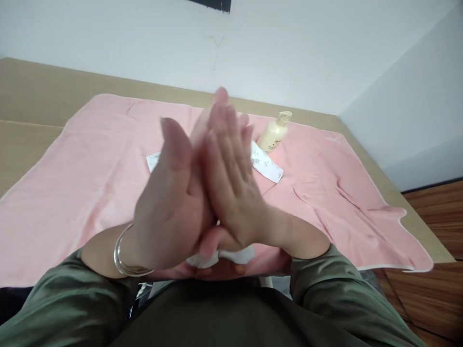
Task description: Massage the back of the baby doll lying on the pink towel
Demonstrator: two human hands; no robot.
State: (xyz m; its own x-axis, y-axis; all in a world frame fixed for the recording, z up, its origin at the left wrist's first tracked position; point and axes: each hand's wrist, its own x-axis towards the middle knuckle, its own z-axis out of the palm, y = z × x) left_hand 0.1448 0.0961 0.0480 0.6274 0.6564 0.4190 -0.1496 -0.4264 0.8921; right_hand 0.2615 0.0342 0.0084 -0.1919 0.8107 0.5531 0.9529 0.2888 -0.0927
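Observation:
Over the middle of the table, my left hand (170,202) and my right hand (235,193) press palm to palm, slightly blurred. Their fingers are stretched out and point up and away from me; neither hand holds anything I can see. Two thin silver bangles (121,255) circle my left wrist. Behind my hands, white printed cloth (266,166) shows on both sides, like sleeves. More white cloth (238,254) lies below them near the table's front edge, with small skin-toned shapes beside it. My hands hide the middle of whatever wears or lies under this cloth.
A cream pump bottle (274,134) stands tilted in view, right of my hands. A pink blanket (325,168) with a pale edge, wrinkled on the right, covers most of the wooden table (32,91). White walls (307,48) rise behind and to the right. Brown wood panels (434,217) are at the right.

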